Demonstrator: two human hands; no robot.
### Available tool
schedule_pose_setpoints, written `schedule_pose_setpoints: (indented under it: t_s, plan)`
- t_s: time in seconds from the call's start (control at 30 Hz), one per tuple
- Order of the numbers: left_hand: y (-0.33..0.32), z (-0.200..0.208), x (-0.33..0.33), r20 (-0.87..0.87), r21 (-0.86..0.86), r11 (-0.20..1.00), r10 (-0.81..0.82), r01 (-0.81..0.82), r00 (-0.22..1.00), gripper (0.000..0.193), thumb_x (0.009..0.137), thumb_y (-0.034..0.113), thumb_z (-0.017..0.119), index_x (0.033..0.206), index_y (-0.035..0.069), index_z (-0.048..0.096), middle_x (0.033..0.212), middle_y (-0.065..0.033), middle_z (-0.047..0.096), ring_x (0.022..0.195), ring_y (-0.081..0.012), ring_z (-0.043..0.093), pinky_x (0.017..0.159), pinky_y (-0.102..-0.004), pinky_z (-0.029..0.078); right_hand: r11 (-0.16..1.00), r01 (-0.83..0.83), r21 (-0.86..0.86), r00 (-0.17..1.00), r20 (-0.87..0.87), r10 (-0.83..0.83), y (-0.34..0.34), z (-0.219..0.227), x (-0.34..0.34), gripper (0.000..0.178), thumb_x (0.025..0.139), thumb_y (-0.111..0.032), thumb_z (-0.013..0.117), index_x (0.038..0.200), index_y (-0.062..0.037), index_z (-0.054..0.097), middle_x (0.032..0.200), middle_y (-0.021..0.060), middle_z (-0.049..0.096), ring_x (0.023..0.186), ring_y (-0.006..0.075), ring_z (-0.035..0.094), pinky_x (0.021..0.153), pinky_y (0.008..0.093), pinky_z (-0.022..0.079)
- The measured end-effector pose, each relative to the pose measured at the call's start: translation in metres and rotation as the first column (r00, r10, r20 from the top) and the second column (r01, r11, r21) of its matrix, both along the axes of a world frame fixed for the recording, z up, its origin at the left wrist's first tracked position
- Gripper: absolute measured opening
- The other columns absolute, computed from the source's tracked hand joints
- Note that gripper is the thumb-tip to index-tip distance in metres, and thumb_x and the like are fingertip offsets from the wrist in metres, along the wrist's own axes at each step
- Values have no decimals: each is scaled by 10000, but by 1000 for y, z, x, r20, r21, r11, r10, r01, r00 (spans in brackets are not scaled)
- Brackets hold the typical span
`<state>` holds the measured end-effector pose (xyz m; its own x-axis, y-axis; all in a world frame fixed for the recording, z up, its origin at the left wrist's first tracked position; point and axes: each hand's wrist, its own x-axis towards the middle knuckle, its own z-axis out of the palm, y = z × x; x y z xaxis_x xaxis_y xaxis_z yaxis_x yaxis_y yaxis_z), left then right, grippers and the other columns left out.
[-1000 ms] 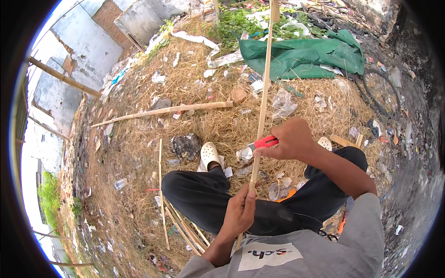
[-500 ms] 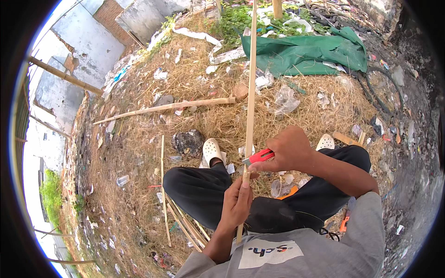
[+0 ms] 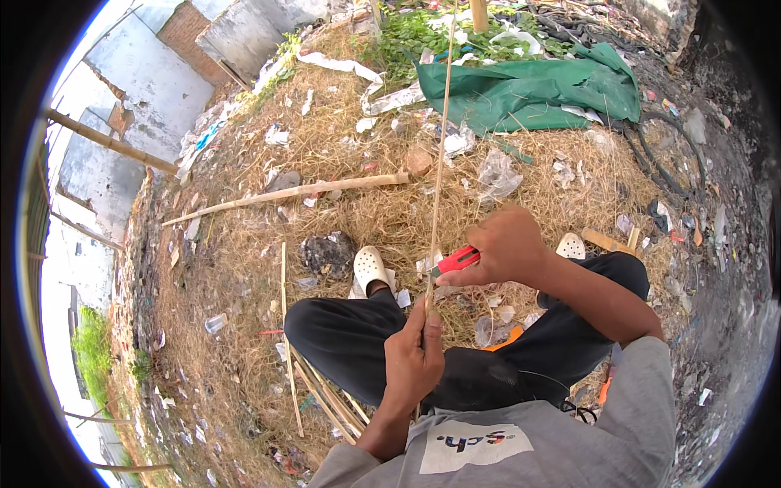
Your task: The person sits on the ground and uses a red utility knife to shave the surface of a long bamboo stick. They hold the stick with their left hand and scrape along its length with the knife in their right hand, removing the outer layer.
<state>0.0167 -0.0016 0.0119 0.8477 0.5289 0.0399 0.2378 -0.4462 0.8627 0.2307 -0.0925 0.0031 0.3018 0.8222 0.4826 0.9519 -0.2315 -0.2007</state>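
Observation:
A long bamboo strip (image 3: 442,154) runs up and away from my lap, its narrow edge facing me. My left hand (image 3: 413,351) is closed around its near part, thumb and fingers pinching it. In my right hand (image 3: 506,248) sits a red utility knife (image 3: 458,260), gripped in a closed fist with the thumb along the strip side. The knife's blade meets the strip just beyond my left fingertips. Below my left hand, the strip's near end is mostly hidden by the hand and wrist.
Several bamboo strips (image 3: 325,397) lie beside my left thigh. A longer bamboo pole (image 3: 293,193) rests on the dry grass ahead. Nearby are a dark stone-like lump (image 3: 328,254), a green tarp (image 3: 529,93), an orange object (image 3: 508,337) between my legs, and scattered litter.
The bamboo strip has turned from its broad face to its narrow edge. My right hand and the knife have shifted slightly upward, with the blade still at the strip.

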Motion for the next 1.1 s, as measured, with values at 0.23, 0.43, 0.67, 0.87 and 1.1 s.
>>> schedule_pose_setpoints:
  t_s: [0.23, 0.43, 0.67, 0.87, 1.1]
  plan:
    - [4, 3, -3, -25, 32, 999, -6, 7, 1000, 323, 992, 160, 480, 1246, -32, 536, 599, -145, 532, 487, -245, 565, 490, -334, 430, 1000, -10, 29, 998, 62, 8, 5, 0, 6, 788, 645, -857, 559, 443, -96, 527, 391, 47, 443, 356, 230, 447, 484, 349, 363]
    - [7, 5, -5, -55, 74, 997, 1, 3, 998, 335, 988, 170, 489, 1250, -33, 541, 587, -148, 542, 473, -268, 568, 477, -346, 427, 998, -7, 67, 994, 111, 0, 10, -6, 10, 793, 633, -868, 553, 438, -100, 517, 386, 37, 433, 348, 220, 413, 491, 340, 360]
    - [7, 6, -8, -93, 13, 1000, 14, -13, 996, 346, 999, 153, 468, 1293, -10, 549, 643, -37, 480, 590, -70, 424, 529, -258, 374, 994, -21, 103, 991, 135, 7, 12, -12, 14, 797, 643, -858, 560, 437, -90, 512, 381, 44, 424, 336, 228, 408, 476, 347, 356]
    - [13, -9, 2, 32, 23, 998, 57, -58, 998, 349, 982, 154, 501, 1257, -56, 546, 567, -140, 506, 455, -189, 536, 465, -318, 404, 998, 58, 1, 991, -117, -58, 14, -11, -3, 784, 690, -821, 570, 451, -74, 549, 392, 78, 451, 337, 251, 459, 403, 363, 355]
    - [10, -10, 10, -16, 76, 994, 83, -82, 996, 357, 981, 144, 497, 1280, -47, 541, 604, -128, 517, 519, -176, 527, 494, -305, 409, 999, -54, -9, 997, -62, 53, 9, -15, -18, 744, 664, -801, 614, 451, -96, 513, 406, 67, 449, 364, 254, 474, 414, 372, 363]
